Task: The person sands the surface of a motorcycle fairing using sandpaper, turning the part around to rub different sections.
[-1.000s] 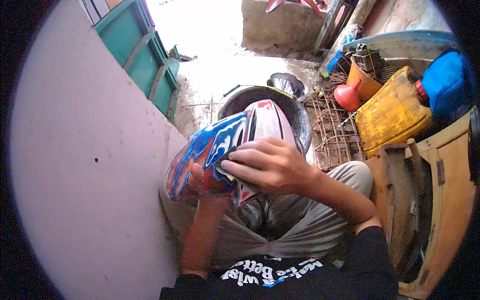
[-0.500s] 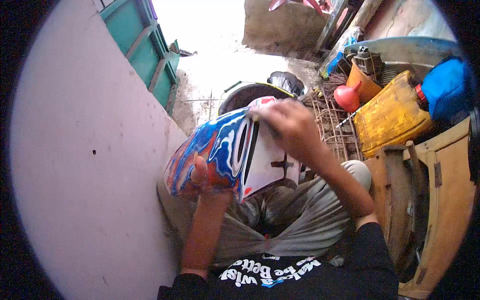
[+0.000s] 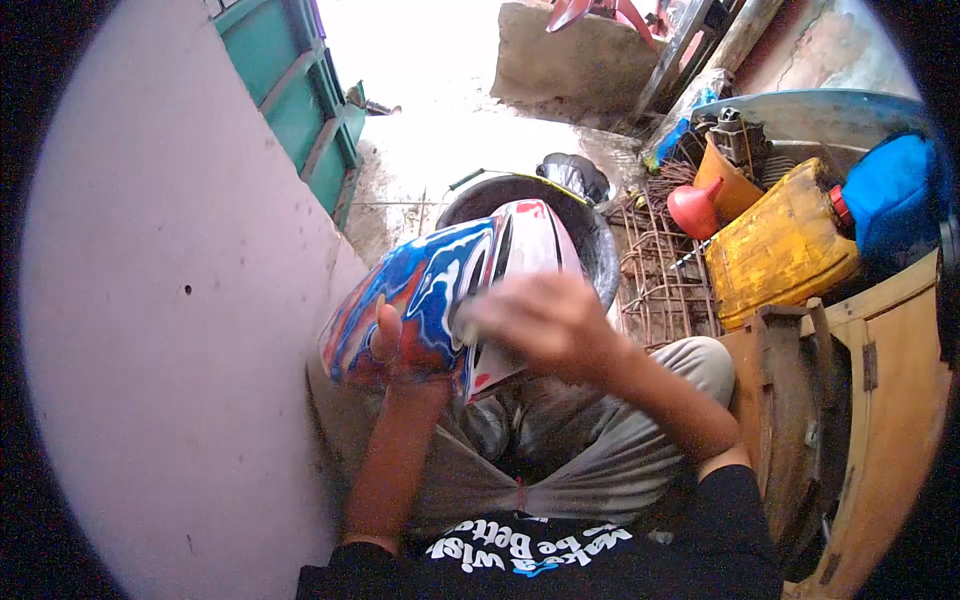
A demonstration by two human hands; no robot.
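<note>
A curved, hollow-looking painted shell (image 3: pixel 425 270) lies across my lap. Its left part has swirls of blue, red and white; its right part is white with red patches and a dark slot. I cannot tell exactly what part it is. My left hand (image 3: pixel 385 340) grips it from the near left side, thumb on top and the other fingers hidden beneath. My right hand (image 3: pixel 545 325) is blurred and closed, pressed against the edge between the swirled and white parts. Something small and greyish shows at its fingertips, too unclear to name.
A black bucket (image 3: pixel 470 200) stands just beyond the shell. To the right are a rusty wire grid (image 3: pixel 665 275), a red funnel (image 3: pixel 695 208), a yellow jerrycan (image 3: pixel 780 240) and wooden furniture (image 3: pixel 900 350). A pale wall (image 3: pixel 180 350) rises close on the left.
My right hand has slid from the far top edge of the shell down toward me along its seam. My left hand keeps its grip, and the view has shifted slightly.
</note>
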